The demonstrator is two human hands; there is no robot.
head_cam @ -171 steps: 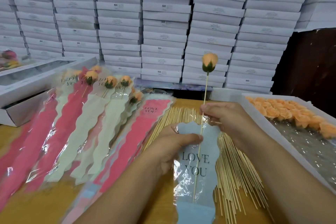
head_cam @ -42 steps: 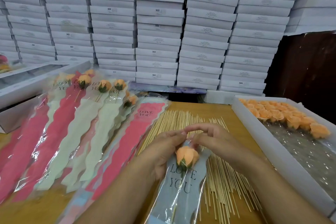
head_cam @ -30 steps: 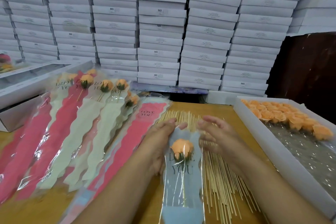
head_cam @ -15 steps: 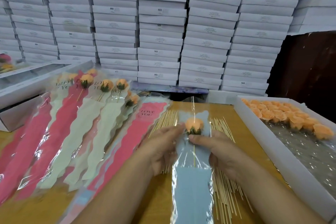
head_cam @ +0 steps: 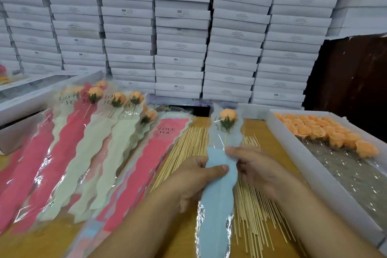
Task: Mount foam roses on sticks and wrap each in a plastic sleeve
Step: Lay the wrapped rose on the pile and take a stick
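"LOVE YOU" sleeve (head_cam: 217,190) – both hands, "SGS" boxes (head_cam: 180,27)

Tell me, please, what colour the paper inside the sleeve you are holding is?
Light blue, seen in the head view: the sleeve has a pale blue liner.

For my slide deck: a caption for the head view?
Both hands hold a blue sleeve with an orange rose inside, above loose sticks.

My left hand (head_cam: 194,176) and right hand (head_cam: 254,168) grip the blue sleeve (head_cam: 217,195), orange rose (head_cam: 228,115) inside, above the sticks (head_cam: 188,148).
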